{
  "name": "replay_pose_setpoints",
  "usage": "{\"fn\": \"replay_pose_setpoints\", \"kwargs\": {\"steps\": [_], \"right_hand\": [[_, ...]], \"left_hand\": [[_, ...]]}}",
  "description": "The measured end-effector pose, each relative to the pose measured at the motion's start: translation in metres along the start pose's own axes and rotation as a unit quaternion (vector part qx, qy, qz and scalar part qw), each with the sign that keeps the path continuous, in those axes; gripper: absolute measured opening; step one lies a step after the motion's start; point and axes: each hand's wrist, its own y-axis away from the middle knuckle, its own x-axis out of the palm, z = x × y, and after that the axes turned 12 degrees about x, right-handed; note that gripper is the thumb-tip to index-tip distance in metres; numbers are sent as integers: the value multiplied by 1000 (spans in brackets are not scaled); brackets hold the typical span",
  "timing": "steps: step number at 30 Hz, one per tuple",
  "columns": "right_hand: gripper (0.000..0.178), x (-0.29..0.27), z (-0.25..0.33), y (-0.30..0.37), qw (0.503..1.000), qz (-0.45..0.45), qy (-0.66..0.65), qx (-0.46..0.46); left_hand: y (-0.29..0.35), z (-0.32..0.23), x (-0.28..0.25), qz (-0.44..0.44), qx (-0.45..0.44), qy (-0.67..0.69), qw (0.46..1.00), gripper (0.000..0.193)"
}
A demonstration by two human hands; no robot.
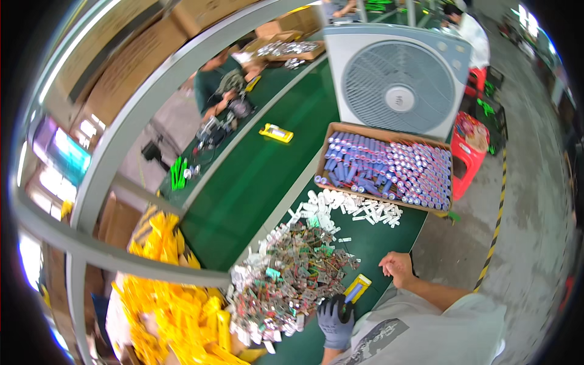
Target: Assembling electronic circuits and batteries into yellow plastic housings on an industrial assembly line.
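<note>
My left hand (pixel 336 320), in a grey glove with dark fingertips, is closed on the lower end of a yellow plastic casing (pixel 364 280). A purple cylindrical battery cell (pixel 353 293) lies in this casing. To the right, my bare right hand (pixel 397 268) hovers by the table edge with fingers loosely bent and apart, and nothing shows in it. Left of the casing is a heap of small circuit boards with wires (pixel 304 267). Beyond it lie many white small parts (pixel 359 205).
A cardboard tray (pixel 389 198) of purple cells stands before a large grey box fan (pixel 398 85). Yellow casings (pixel 176 316) pile up at left, below a metal frame (pixel 121 158). Another yellow casing (pixel 277 132) lies on the green conveyor belt (pixel 255 176). A person (pixel 213 85) works across it.
</note>
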Motion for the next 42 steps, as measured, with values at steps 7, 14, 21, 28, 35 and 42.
{"fn": "replay_pose_setpoints", "kwargs": {"steps": [7,14,21,28,35,42], "right_hand": [[15,-14,-15,17,990,16,119,-73],[39,31,43,13,851,128,474,-185],[44,25,39,16,859,170,448,-183],[51,88,49,31,925,-95,348,-119],[48,146,26,56,963,-95,247,-57],[62,116,12,73,948,113,272,-119]], "left_hand": [[2,4,1,-21,-18,21,999,35],[4,1,-10,3,10,84,996,30],[17,0,-23,-120,56,53,990,57],[5,-4,-48,-275,-128,319,898,91],[-33,-13,-55,-222,-215,533,787,85],[-13,4,-58,-214,-317,558,736,67]]}}
